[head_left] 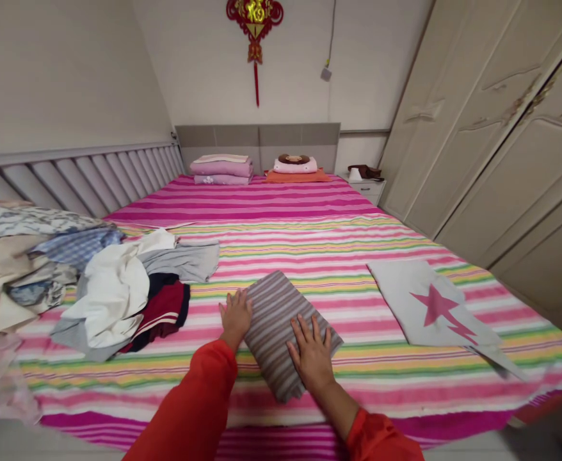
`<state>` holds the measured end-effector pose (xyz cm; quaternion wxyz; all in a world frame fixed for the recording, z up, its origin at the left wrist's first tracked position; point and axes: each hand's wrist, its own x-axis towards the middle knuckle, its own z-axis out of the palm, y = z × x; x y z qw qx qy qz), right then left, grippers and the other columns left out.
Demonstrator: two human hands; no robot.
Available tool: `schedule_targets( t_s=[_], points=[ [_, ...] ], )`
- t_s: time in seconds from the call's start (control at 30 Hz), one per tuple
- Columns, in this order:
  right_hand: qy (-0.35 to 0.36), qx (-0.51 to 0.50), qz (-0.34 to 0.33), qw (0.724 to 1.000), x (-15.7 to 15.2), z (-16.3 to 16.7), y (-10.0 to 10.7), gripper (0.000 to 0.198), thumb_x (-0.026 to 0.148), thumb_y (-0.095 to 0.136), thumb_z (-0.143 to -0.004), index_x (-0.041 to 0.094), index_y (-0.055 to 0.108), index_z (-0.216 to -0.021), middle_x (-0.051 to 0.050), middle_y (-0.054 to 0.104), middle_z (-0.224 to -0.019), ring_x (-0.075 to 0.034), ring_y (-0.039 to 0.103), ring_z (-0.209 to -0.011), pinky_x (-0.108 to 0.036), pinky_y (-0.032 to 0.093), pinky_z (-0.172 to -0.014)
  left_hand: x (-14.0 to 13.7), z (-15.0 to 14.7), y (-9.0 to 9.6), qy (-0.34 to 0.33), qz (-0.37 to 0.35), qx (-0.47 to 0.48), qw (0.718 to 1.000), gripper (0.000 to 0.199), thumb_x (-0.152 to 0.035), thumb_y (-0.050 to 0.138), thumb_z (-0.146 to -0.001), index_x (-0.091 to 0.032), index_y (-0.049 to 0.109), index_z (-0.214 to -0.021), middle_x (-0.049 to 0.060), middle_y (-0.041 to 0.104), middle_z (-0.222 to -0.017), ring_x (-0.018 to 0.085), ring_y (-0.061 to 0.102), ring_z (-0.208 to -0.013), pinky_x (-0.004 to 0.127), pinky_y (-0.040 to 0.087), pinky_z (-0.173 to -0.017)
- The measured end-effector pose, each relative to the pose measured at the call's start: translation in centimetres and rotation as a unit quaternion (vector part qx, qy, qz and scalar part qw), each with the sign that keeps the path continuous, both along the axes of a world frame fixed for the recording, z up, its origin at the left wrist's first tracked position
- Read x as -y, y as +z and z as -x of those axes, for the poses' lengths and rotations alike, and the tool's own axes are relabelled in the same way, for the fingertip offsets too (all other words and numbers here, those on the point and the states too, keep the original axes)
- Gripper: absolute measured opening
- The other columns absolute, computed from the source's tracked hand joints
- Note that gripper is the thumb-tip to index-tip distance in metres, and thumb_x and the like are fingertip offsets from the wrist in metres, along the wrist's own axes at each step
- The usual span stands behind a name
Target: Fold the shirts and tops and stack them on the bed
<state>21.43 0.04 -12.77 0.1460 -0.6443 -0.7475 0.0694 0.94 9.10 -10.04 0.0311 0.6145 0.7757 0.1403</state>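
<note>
A folded grey-and-brown striped cloth (277,333), perhaps a garment, lies flat on the bed in front of me, turned at an angle. Against its upper left edge rests my left hand (237,318), fingers apart. My right hand (312,352) lies spread on the cloth's right side, palm down. Neither hand grips anything. To the right lies a folded light grey garment (396,301) with a pink star and lightning print. Both of my sleeves are red.
Loose clothes are heaped at the left, among them a white garment (118,288) and a dark red and navy one (163,310). Folded purple bedding (221,168) and a pillow stack (295,168) sit by the headboard (305,137). Wardrobe doors (473,141) stand at the right.
</note>
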Motion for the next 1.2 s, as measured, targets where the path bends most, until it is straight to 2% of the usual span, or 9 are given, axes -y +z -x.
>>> schedule_targets(
  t_s=[0.07,0.13,0.23,0.3,0.53,0.7,0.87,1.07,1.2],
  points=[
    [-0.014,-0.009,-0.012,1.000,0.0,0.4,0.3,0.053,0.045,0.041,-0.096,0.029,0.043,-0.147,-0.004,0.040,-0.154,-0.034,0.026,-0.146,-0.063,0.011,-0.115,-0.2,-0.8,0.6,-0.015,-0.021,-0.002,1.000,0.051,-0.029,0.032,-0.095,-0.016,0.048,-0.142,0.014,0.040,-0.153,0.036,0.028,-0.145,0.064,0.022,-0.115],
    [-0.027,-0.017,-0.031,0.999,-0.2,0.7,0.6,0.052,0.042,0.038,-0.097,0.025,0.045,-0.146,-0.007,0.043,-0.152,-0.033,0.030,-0.144,-0.061,0.011,-0.116,0.2,-2.9,0.8,-0.138,-0.054,0.003,0.989,0.049,-0.028,0.030,-0.097,-0.017,0.049,-0.141,0.012,0.039,-0.155,0.031,0.026,-0.146,0.058,0.022,-0.118],
    [-0.034,-0.015,-0.036,0.999,-1.0,0.7,0.8,0.050,0.032,0.036,-0.097,0.018,0.048,-0.143,-0.012,0.048,-0.148,-0.031,0.031,-0.144,-0.058,0.011,-0.116,1.2,-6.9,-0.1,-0.372,-0.056,0.032,0.926,0.048,-0.031,0.024,-0.100,-0.026,0.048,-0.142,0.004,0.045,-0.152,0.021,0.032,-0.144,0.048,0.023,-0.120],
    [-0.037,-0.010,-0.030,0.999,-1.6,0.2,0.5,0.048,0.028,0.038,-0.096,0.014,0.052,-0.140,-0.014,0.051,-0.145,-0.032,0.031,-0.144,-0.058,0.012,-0.116,1.3,-8.9,-1.1,-0.427,-0.030,0.039,0.903,0.049,-0.032,0.021,-0.101,-0.028,0.045,-0.143,0.002,0.048,-0.149,0.016,0.035,-0.142,0.044,0.025,-0.120],
    [-0.034,-0.012,-0.078,0.996,-2.1,-1.1,-1.5,0.049,0.035,0.040,-0.096,0.024,0.049,-0.143,-0.005,0.049,-0.148,-0.032,0.034,-0.142,-0.056,0.016,-0.115,-3.9,-9.2,-1.8,-0.352,0.013,-0.040,0.935,0.049,-0.037,0.026,-0.100,-0.028,0.040,-0.146,0.002,0.042,-0.154,0.020,0.033,-0.144,0.046,0.025,-0.120],
    [-0.035,-0.012,-0.094,0.995,-2.2,-1.0,-2.2,0.049,0.037,0.040,-0.096,0.026,0.048,-0.143,-0.004,0.050,-0.148,-0.033,0.033,-0.142,-0.057,0.017,-0.115,-7.3,-7.3,-1.6,-0.297,0.024,-0.041,0.954,0.052,-0.039,0.025,-0.099,-0.026,0.037,-0.148,0.003,0.038,-0.156,0.021,0.028,-0.146,0.048,0.021,-0.120],
    [-0.029,-0.007,-0.101,0.994,-2.3,-1.1,-2.2,0.049,0.035,0.040,-0.096,0.027,0.048,-0.144,-0.005,0.049,-0.148,-0.033,0.033,-0.142,-0.057,0.017,-0.114,-8.0,-3.8,-1.1,-0.220,0.044,-0.048,0.973,0.053,-0.036,0.025,-0.098,-0.024,0.033,-0.150,0.006,0.037,-0.156,0.024,0.028,-0.146,0.051,0.023,-0.119],
    [-0.033,-0.014,-0.093,0.995,-2.3,-0.9,-1.7,0.049,0.035,0.039,-0.096,0.024,0.049,-0.143,-0.004,0.048,-0.149,-0.035,0.033,-0.141,-0.058,0.018,-0.113,-3.1,-3.8,-0.4,-0.140,0.055,-0.073,0.986,0.054,-0.033,0.031,-0.096,-0.016,0.041,-0.146,0.014,0.038,-0.155,0.032,0.033,-0.143,0.060,0.027,-0.115],
    [-0.030,0.000,-0.079,0.996,-2.3,-0.9,-1.3,0.050,0.034,0.037,-0.096,0.022,0.048,-0.144,-0.005,0.048,-0.149,-0.035,0.032,-0.142,-0.058,0.017,-0.113,2.9,-7.3,-2.2,-0.224,-0.018,-0.076,0.972,0.050,-0.033,0.031,-0.097,-0.024,0.043,-0.145,0.007,0.041,-0.154,0.025,0.035,-0.143,0.052,0.028,-0.117]
  ],
)
